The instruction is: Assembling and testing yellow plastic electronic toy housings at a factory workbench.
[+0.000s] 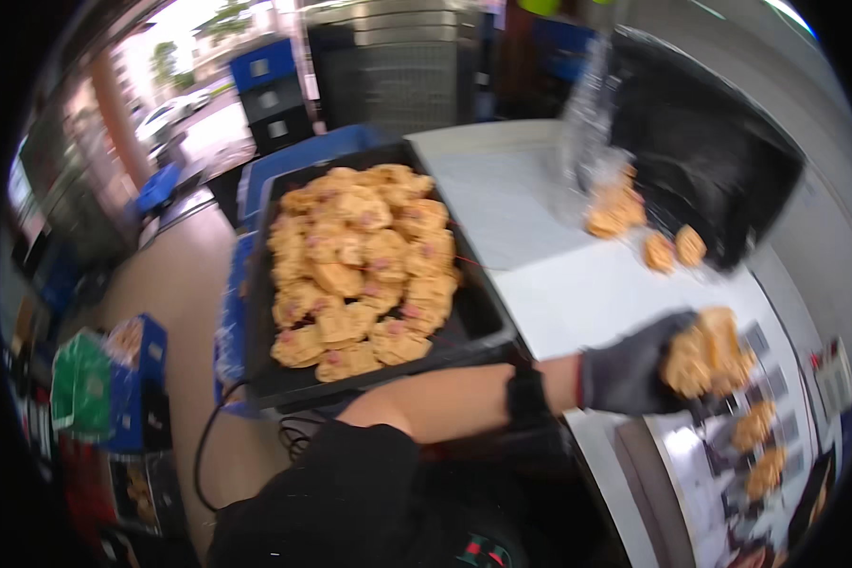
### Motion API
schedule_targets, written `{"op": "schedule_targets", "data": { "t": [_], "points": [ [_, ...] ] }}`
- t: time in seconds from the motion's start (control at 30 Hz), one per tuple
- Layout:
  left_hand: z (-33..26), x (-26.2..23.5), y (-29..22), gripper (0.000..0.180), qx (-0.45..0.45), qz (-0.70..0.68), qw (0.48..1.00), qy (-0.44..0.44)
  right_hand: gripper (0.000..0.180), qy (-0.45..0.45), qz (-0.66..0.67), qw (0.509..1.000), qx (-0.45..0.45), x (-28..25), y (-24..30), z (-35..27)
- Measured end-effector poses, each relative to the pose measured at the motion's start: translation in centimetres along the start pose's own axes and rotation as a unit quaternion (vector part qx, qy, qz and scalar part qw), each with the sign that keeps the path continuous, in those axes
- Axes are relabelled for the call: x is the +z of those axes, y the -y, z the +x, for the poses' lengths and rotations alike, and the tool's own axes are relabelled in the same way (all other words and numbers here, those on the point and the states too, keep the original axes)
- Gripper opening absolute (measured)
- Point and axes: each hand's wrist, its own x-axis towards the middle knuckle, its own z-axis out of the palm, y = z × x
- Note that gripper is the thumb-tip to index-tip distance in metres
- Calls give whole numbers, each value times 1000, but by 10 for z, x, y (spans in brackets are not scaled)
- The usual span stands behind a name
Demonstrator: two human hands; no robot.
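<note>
My left arm reaches across to the right, with a black band around the forearm. My left hand [636,369], in a dark grey glove, is closed around lumpy golden-orange pieces [708,355]; it looks like two together, blurred by motion. Below the hand, a few similar pieces [754,426] lie in a row on a surface with grey rectangles. On my left stands a black tray [497,312] heaped with many golden-orange pieces [360,256], several with pinkish spots. What these pieces are, I cannot make out. My right hand cannot be made out in this view.
A white table [559,293] holds clear plastic bags [585,123], loose pieces [658,251] and a large black container [701,133]. The tray rests over a blue crate [256,180]. Stacked bins [265,90] stand behind; a blue bin with a green bag [80,388] sits lower left.
</note>
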Motion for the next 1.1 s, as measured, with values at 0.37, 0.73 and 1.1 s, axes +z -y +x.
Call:
{"op": "schedule_targets", "data": {
  "t": [0.37, 0.73, 1.1],
  "points": [
    [-13, -2, -7, 71, -59, 29, 988, -141, 30, 31, 264, 939, 220, 15, 31, -11],
    [-6, 9, 7, 72, -86, 90, 978, -167, 30, 28, 263, 945, 193, 13, 34, -14],
    [19, 20, 13, 77, -122, 146, 967, -172, 31, 36, 227, 955, 190, 11, 41, -13]
  ]
}}
